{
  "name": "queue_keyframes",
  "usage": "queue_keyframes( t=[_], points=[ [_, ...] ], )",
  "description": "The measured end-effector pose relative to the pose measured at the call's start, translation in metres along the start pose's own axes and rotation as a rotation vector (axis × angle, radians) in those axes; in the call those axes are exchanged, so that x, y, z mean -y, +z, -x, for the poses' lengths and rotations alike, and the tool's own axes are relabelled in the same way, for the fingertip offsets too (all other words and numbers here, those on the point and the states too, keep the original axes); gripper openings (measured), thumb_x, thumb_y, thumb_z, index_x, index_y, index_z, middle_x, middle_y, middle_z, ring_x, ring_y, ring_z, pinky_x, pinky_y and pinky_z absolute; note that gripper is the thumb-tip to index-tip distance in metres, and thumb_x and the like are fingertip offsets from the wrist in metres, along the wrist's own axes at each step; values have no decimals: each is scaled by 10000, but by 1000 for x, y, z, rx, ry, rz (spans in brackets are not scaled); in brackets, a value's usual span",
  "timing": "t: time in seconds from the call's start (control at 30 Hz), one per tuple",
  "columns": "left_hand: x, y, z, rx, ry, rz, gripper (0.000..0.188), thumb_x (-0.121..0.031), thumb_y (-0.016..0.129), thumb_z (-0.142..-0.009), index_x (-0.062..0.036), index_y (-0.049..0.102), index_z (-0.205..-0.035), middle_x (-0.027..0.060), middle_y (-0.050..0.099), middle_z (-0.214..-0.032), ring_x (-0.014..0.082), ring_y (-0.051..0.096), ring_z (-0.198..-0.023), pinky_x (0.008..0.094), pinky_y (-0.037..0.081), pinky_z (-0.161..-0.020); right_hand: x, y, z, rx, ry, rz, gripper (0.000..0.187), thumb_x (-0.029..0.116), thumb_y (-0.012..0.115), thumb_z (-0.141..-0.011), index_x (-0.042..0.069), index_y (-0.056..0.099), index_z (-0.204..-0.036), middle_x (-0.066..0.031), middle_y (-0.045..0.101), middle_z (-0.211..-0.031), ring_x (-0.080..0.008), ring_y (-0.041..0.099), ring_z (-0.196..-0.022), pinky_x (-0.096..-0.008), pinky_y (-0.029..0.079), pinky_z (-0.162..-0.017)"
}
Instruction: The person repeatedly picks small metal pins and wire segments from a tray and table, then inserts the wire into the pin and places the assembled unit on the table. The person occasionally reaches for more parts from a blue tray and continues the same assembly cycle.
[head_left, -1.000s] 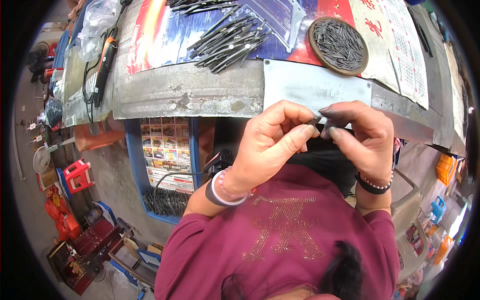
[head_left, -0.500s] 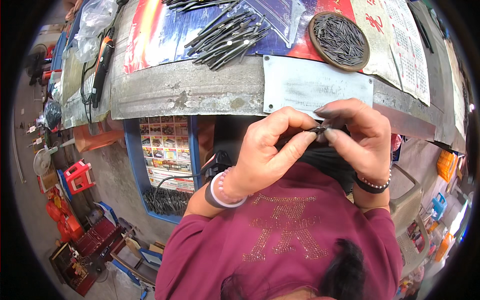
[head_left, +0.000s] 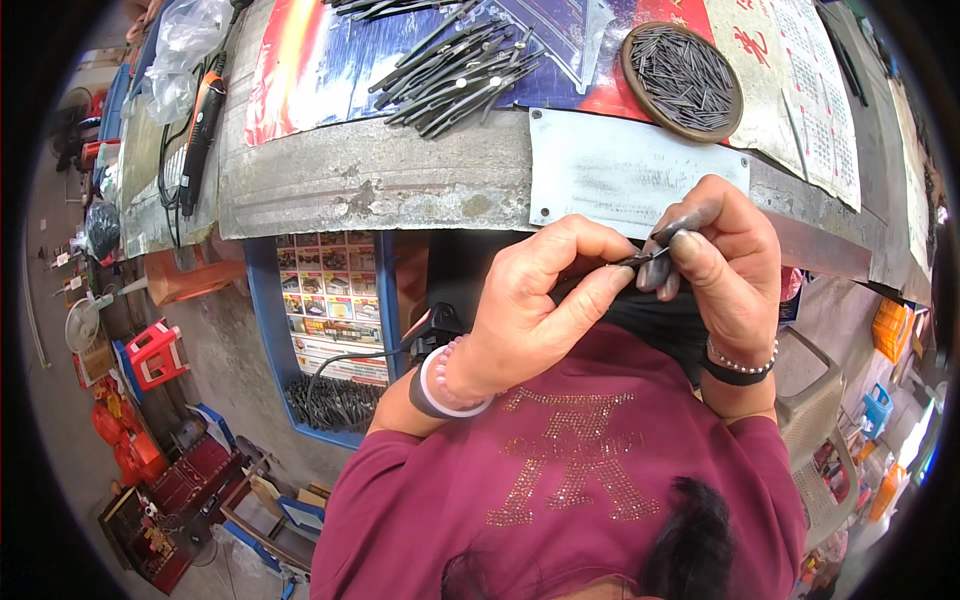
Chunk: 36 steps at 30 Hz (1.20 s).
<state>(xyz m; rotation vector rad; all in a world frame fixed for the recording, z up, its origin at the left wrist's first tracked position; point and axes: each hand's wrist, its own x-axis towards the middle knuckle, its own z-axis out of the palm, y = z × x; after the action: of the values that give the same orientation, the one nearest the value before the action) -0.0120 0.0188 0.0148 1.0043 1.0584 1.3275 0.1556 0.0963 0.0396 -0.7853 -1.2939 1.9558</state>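
Observation:
In front of my chest, my left hand [head_left: 540, 305] pinches a small dark piece [head_left: 632, 260] between thumb and forefinger. Most of that piece is covered by fingertips. My right hand [head_left: 735, 265], its fingertips smudged grey, meets it from the other side. Thumb and fingers are pressed together there at the piece's right end; whether they grip a second part cannot be made out. Just beyond the hands a whitish plate [head_left: 610, 165] is fixed to the bench edge. Past it stands a round brown bowl [head_left: 738, 115] of thin dark pins [head_left: 685, 78].
Long black strips [head_left: 460, 80] lie piled on the bench [head_left: 330, 185], on printed sheets. A black and orange pen-shaped tool [head_left: 203, 140] with a cord sits at the left. Below, a blue-framed tray [head_left: 265, 330] holds more black pieces [head_left: 335, 402]. A plastic chair [head_left: 815, 400] is at the right.
My right hand has turned and drawn slightly back, its thumb now higher and its fingers curled under. My left hand keeps its pinch in nearly the same place.

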Motion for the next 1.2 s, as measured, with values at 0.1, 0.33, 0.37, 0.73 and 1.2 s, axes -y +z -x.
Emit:
queue_keyframes(
  t=[0.1,0.33,0.37,0.73,1.2],
  points=[
    [0,-1,0,5,2,-6,104,19,599,-884,35,599,-987,62,632,-876,90,615,-783,228,501,-707,0,2,-1,-6,3,4,100,103,561,-942,11,531,-915,-50,619,-806,-79,601,-709,-184,464,-592],
    [5,1,0,-30,77,-144,114,33,616,-856,29,602,-968,98,630,-849,141,626,-738,245,495,-666,-3,5,-3,-62,36,90,213,183,603,-923,19,472,-885,-84,589,-743,-85,561,-592,-170,408,-503],
    [6,1,-1,-32,148,-206,124,40,623,-842,30,602,-964,103,626,-843,166,626,-727,256,495,-658,-3,5,-3,-61,49,84,212,181,604,-922,20,472,-882,-80,585,-738,-81,554,-585,-169,401,-499],
    [18,-3,-2,-116,722,-823,314,77,652,-697,53,609,-1007,151,592,-820,279,614,-662,333,514,-541,-7,10,4,-87,76,180,236,182,631,-903,24,463,-854,-45,543,-690,-62,497,-531,-170,363,-468],
    [0,-4,4,14,358,-388,184,75,661,-782,28,595,-947,137,605,-801,264,606,-675,312,488,-596,-8,-3,8,-36,66,-156,185,107,613,-904,53,467,-805,-55,577,-672,-74,526,-549,-177,380,-477]
  ],
)
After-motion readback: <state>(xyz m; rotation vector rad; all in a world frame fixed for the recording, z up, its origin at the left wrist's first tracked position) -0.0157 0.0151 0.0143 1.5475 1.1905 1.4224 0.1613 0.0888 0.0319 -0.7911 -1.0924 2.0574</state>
